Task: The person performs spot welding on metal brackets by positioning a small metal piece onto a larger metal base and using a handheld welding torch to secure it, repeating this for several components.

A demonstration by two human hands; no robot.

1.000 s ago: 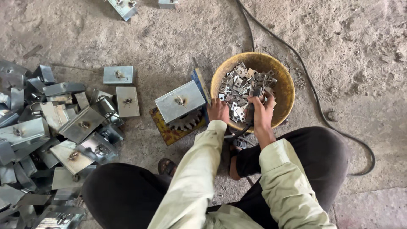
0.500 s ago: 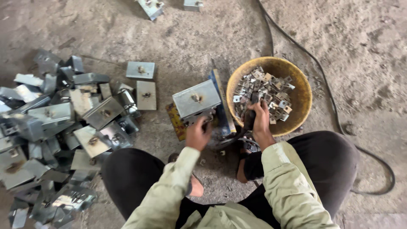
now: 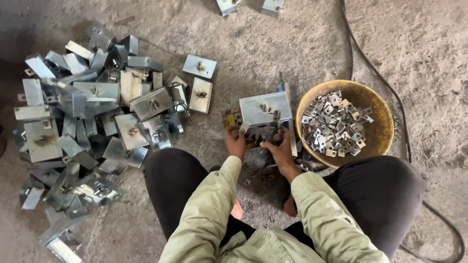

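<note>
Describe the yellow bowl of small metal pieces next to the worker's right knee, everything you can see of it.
The yellow bowl is round and shallow, with a worn, dirty rim and scuffed inner wall. It sits upright on the sandy floor, just right of the metal box that both hands work at. A loose heap of small flat silver metal pieces, several with a hole, fills its left and middle. Its near edge is hidden behind the dark trouser knee. A black cable curves past its right side. Neither hand touches it.
</note>
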